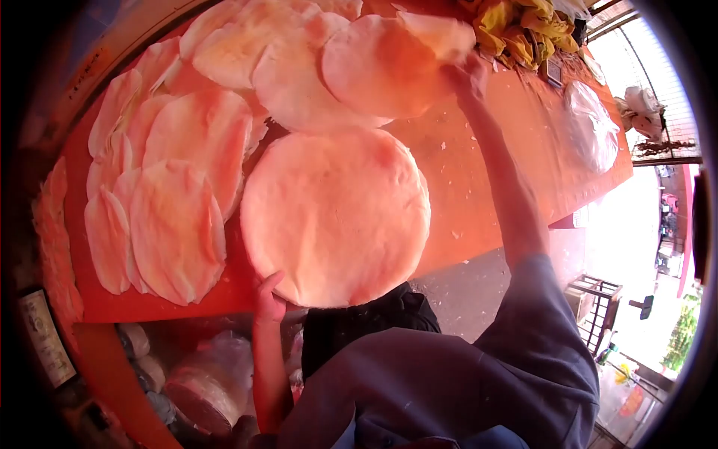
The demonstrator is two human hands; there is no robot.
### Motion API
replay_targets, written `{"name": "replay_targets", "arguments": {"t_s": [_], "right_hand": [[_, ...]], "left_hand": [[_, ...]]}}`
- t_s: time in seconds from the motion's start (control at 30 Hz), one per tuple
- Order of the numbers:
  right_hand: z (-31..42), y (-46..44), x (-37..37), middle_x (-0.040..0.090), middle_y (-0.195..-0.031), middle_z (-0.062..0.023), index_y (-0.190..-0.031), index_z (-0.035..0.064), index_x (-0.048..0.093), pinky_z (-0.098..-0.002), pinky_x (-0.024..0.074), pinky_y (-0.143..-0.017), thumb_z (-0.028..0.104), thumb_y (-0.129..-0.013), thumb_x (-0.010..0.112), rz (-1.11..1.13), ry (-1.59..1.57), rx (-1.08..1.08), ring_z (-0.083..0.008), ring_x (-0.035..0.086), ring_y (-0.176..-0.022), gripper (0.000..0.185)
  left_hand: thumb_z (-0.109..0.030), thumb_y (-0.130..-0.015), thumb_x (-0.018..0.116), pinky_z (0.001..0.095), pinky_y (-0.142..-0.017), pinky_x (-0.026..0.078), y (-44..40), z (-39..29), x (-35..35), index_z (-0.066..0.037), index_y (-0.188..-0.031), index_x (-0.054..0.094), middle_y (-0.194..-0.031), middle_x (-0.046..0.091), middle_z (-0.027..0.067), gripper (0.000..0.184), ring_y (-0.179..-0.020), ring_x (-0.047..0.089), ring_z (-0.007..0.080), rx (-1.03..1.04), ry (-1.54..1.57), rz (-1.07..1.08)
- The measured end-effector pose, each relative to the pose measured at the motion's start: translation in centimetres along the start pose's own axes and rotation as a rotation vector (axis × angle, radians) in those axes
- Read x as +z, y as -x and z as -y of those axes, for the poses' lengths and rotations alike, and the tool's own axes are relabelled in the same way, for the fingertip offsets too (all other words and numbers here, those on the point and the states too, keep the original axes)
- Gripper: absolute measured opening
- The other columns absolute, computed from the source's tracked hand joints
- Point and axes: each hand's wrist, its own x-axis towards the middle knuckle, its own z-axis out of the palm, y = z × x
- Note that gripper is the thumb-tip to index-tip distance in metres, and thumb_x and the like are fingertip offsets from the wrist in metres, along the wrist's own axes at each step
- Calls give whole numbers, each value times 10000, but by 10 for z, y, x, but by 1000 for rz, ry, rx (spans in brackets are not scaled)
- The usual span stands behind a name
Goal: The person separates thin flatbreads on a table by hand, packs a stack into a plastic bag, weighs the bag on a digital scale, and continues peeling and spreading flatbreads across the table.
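Note:
A large round flatbread (336, 217), pale and thin, lies at the middle of the table's front edge, seemingly on others. My left hand (271, 301) is at its lower left rim, thumb against the edge; the other fingers are partly hidden. With my arm stretched to the far side, my right hand (469, 77) grips the edge of a thin flatbread sheet (437, 36), which is folded and somewhat blurred. That sheet lies over another flatbread (381, 67) at the back.
Overlapping flatbreads (179, 232) cover the table's left side, and more (247, 49) lie along the back. The orange table (486, 187) carries yellow bags (516, 34) and a white plastic bag (591, 127) at right. Wrapped bundles (202, 396) are under the table.

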Motion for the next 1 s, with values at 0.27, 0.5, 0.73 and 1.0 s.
{"name": "replay_targets", "arguments": {"t_s": [0.27,0.5,0.73,1.0], "right_hand": [[-46,-15,-45,642,-844,-111,-1007,-43,612,-341,560,-622,50,-699,656,3,-244,335,-214,642,-685,325],[-80,-3,-57,625,-919,-141,-1034,-28,578,-418,558,-791,88,-743,687,206,-145,380,-268,642,-860,332],[-70,-5,-37,628,-1021,-117,-1188,20,538,-335,514,-735,124,-768,713,395,-569,548,-213,608,-910,467],[32,-20,5,688,-876,-76,-1091,61,628,-342,516,-618,83,-687,668,172,30,-290,-173,649,-783,407]], "left_hand": [[-15,-762,605,421,-1014,418,1,-4,-1,-25,-1341,423,-1285,516,130,607,-1194,494,298,-72,2,-41],[-19,-761,587,389,-1036,395,1,-2,-3,-20,-1332,447,-1292,532,113,588,-1197,503,273,-79,-35,-87],[-24,-771,595,399,-1038,392,0,3,-8,-19,-1336,441,-1301,526,119,586,-1203,496,282,-64,10,-107],[-28,-771,602,403,-1054,375,2,1,-6,-17,-1345,427,-1322,509,122,600,-1223,479,286,-55,-5,-76]]}}
